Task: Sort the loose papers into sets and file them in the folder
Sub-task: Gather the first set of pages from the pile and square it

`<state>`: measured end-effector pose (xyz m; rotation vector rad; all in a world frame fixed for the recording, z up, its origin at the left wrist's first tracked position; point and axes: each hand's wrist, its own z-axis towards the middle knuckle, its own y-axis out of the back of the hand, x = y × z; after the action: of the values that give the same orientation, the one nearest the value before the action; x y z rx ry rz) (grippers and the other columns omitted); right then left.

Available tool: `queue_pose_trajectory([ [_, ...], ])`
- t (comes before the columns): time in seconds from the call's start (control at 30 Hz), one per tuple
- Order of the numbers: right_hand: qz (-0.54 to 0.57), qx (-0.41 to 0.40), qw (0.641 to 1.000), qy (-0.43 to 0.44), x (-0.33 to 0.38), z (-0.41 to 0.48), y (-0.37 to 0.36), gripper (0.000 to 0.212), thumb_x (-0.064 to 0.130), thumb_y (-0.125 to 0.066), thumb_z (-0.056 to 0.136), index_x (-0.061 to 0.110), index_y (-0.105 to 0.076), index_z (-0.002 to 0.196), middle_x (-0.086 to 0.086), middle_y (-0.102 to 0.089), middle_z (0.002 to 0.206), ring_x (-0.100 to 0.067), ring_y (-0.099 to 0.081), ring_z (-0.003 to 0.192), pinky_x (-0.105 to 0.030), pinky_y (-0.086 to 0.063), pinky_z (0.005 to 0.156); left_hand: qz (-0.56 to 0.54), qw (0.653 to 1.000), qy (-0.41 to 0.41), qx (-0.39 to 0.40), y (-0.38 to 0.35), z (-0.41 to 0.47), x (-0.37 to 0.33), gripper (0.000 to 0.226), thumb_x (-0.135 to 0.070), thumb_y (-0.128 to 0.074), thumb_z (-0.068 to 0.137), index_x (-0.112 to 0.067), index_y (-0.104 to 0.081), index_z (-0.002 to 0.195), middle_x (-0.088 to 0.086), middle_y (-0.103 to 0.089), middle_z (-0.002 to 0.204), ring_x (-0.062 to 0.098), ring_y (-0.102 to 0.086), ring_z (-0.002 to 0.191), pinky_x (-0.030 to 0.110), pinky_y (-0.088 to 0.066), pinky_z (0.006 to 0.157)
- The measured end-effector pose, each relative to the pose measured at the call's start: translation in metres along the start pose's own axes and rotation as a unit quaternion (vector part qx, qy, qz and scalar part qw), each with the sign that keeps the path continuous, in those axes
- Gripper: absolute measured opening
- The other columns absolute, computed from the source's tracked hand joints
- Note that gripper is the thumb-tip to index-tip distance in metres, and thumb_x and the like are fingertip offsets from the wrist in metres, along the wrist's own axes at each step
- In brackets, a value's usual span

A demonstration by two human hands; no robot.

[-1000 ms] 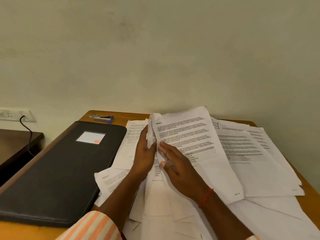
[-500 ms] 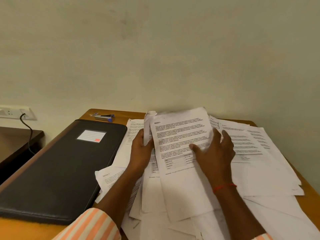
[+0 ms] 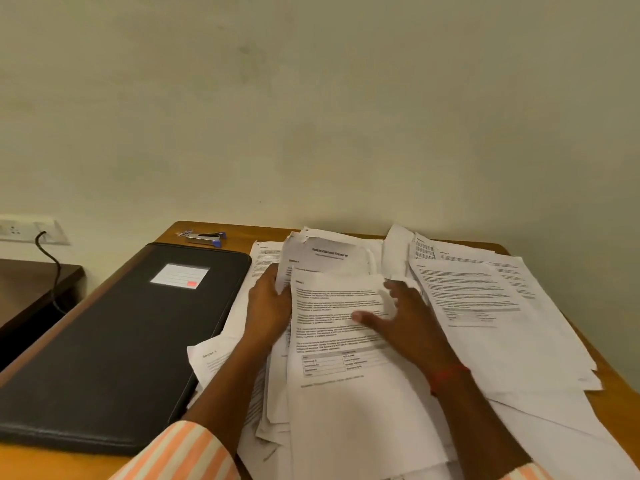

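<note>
1. The sheet that topped the held stack (image 3: 329,256) half a second ago now lies on the right pile (image 3: 478,306). A fresh top sheet (image 3: 346,344) is bared, with printed text and a small grid low down.
2. The right hand (image 3: 407,318) has come back from that pile. It lies flat on the top sheet, fingers spread and thumb out, gripping nothing.
3. The left hand (image 3: 272,306) clasps the stack's left edge, as before.
4. My reading is that sorting goes sheet by sheet and is far from done, as many papers are still spread loose.
5. Nothing looks filed: the black folder (image 3: 121,341) lies closed on the table (image 3: 242,232), just left of the papers.
6. The print is too blurred to read, so I cannot tell which set each sheet belongs to.
7. The left fingers behind the stack are hidden, and so is its thickness.
8. The nearest papers run off the bottom edge.
9. The stapler (image 3: 207,238) at the far edge shows only small.
</note>
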<state>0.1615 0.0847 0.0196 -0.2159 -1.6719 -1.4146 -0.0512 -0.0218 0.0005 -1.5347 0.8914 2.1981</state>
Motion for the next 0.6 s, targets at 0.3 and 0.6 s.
queue_pose_trajectory([
  [0.3,0.013,-0.101,0.994,-0.039,-0.026,0.011,0.018,0.053,-0.006,-0.074,0.078,0.01,-0.057,0.126,-0.013,-0.071,0.115,-0.024,-0.064,0.093,-0.023,-0.043,0.074,-0.066,0.997,0.022,-0.038,0.014,0.005,-0.001,0.022,-0.018,-0.065,0.098,-0.03,-0.055,0.114,-0.017,-0.064,0.099,0.005,-0.067,0.084,0.022,-0.055,0.063],
  [0.6,-0.232,-0.306,0.905,-0.184,-0.078,0.02,0.059,0.054,0.004,-0.07,0.076,0.003,-0.055,0.127,-0.027,-0.059,0.12,-0.047,-0.053,0.111,-0.053,-0.037,0.095,0.052,0.991,0.054,0.107,0.028,0.01,0.009,0.03,-0.017,-0.067,0.096,-0.028,-0.059,0.122,-0.007,-0.067,0.115,0.018,-0.068,0.1,0.033,-0.06,0.077],
])
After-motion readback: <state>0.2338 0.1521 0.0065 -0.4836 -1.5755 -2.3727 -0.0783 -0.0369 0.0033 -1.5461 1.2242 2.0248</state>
